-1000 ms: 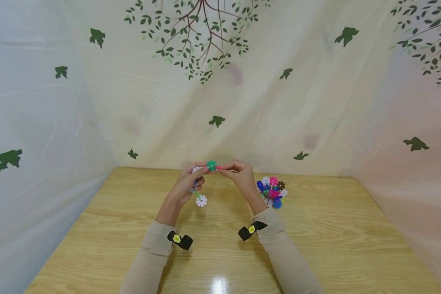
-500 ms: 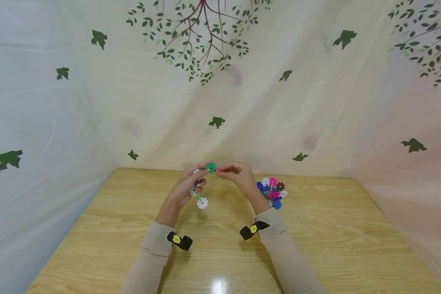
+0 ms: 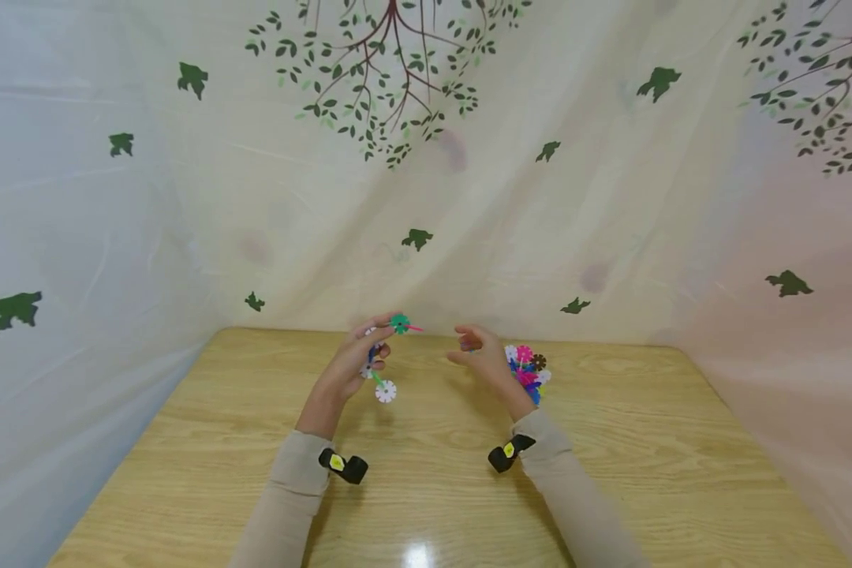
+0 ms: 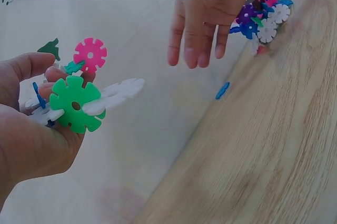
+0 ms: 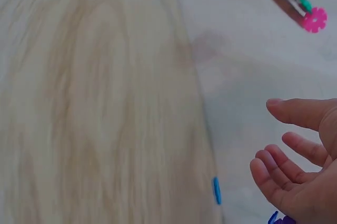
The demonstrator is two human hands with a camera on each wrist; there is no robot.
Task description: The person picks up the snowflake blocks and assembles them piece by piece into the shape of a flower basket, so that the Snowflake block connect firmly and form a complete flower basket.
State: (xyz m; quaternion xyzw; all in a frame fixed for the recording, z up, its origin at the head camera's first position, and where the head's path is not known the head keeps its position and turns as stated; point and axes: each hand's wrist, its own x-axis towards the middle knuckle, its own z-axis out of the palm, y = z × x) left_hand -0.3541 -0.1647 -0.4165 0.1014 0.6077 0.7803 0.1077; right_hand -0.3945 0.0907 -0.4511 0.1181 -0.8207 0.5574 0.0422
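Note:
My left hand (image 3: 344,364) holds a joined chain of notched plastic snowflake discs above the table. Its upper end shows a teal-green disc (image 3: 400,323) with a pink disc (image 4: 97,58) slotted into it. From the lower end hang a bright green disc (image 4: 63,98) and a white disc (image 3: 386,391). Fingers hide part of the chain's middle. My right hand (image 3: 490,364) is apart from the chain, its fingers spread and holding nothing, between the chain and a pile of loose discs (image 4: 267,28).
The pile of mixed discs sits on the wooden table (image 3: 610,457), right of my right hand. A single blue disc (image 4: 222,90) lies near the table's far edge. A printed cloth (image 3: 497,260) hangs behind the table.
My right hand has let go of the pink disc and moved right towards the pile, its fingers opening. The pink disc stays on the chain, which shifted slightly left with my left hand.

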